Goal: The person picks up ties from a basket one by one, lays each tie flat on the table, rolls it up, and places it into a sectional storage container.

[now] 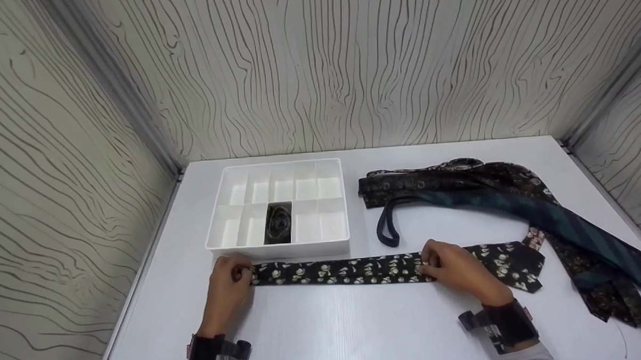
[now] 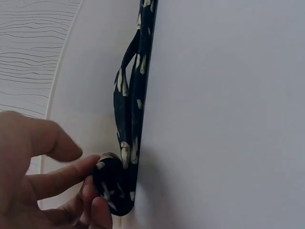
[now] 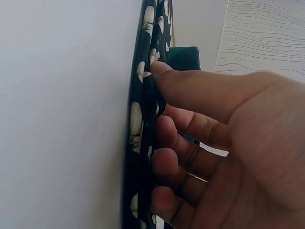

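front tie (image 1: 341,272): black, cream motifs | tray (image 1: 285,250): white | wall (image 1: 322,68): cream, dark-grained

Flowered tie (image 1: 339,271): soft-looking cloth. Divided tray (image 1: 301,249): smooth plastic. Tabletop (image 1: 331,329): smooth, faintly glossy.

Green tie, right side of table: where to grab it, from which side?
I'd pinch the green tie by its thin loop, from above on the near side. The loop juts out past the other ties, while the wider part lies over them, so gripping there may drag some along. The right hand, pinching the white-patterned tie, is nearer.
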Tool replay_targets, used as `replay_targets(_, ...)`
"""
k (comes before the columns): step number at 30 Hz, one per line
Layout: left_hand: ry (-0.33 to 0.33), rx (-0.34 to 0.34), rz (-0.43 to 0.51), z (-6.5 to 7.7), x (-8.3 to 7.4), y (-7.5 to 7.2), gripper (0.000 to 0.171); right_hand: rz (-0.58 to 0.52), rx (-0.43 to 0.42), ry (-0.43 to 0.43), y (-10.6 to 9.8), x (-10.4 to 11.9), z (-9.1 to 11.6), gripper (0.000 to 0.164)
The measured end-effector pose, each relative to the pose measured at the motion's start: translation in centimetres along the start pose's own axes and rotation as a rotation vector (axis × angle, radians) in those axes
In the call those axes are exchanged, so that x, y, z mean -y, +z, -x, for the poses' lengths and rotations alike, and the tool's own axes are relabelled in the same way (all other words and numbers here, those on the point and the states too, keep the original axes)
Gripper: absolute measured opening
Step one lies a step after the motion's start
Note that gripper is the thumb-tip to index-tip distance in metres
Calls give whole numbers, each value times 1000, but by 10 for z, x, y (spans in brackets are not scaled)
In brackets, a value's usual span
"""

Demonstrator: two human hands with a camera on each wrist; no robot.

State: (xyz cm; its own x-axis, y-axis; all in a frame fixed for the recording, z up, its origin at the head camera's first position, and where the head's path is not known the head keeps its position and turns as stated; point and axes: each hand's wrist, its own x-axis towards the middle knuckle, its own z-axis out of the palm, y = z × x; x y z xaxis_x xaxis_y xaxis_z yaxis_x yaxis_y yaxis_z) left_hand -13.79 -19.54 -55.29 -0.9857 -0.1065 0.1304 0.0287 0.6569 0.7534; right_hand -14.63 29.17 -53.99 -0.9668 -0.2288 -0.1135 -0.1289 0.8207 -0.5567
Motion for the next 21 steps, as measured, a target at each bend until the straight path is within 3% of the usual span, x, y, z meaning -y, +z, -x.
replay_targets(5, 107, -4, -92, 3, 4, -2, 20, -7, 7, 7, -2, 1, 1, 19)
replay_targets(9, 66, -6, -153, 3, -2, 0, 26, -4, 5, 10, -2, 2, 1, 20)
replay_targets(13, 15, -6, -134, 2, -12, 6, 31, 3, 2, 15, -2, 3, 1, 20)
replay_targets(18, 30, 45, -60, 4, -22, 17, 36, 4, -4, 9, -1, 4, 2, 20)
replay_targets(21, 55, 79, -38, 5, -23, 20, 29, 5, -1, 6, -2, 5, 2, 20)
